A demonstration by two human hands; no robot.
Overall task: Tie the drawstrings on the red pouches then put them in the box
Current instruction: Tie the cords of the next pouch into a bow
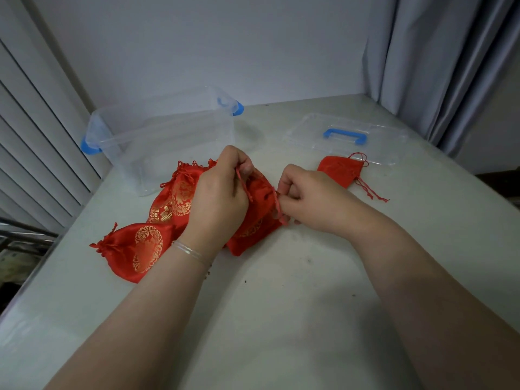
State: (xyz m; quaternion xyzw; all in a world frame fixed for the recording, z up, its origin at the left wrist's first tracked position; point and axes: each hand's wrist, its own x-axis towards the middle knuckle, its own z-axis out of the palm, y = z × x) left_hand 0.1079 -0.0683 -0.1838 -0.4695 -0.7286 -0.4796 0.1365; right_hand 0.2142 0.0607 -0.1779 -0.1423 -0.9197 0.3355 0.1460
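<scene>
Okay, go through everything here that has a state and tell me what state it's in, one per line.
Box: open, nothing visible inside.
Lid: off, flat on the table.
Pouch being worked on: mouth cinched, strings not yet tied.
Left hand: pinching one drawstring.
Right hand: pinching the other drawstring.
Near-left pouch: neck cinched.
Pouch by the lid: flat, strings loose.

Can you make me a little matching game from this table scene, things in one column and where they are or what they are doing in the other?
Things:
1. clear box
2. lid
3. small pouch
4. left hand

Places or states:
A. lying flat at the far right of the table, blue handle up
B. pinching a red drawstring
C. alone, just in front of the lid, strings loose
D. open, at the far left, behind the pile of pouches

Pairs: 1-D, 2-A, 3-C, 4-B
</scene>
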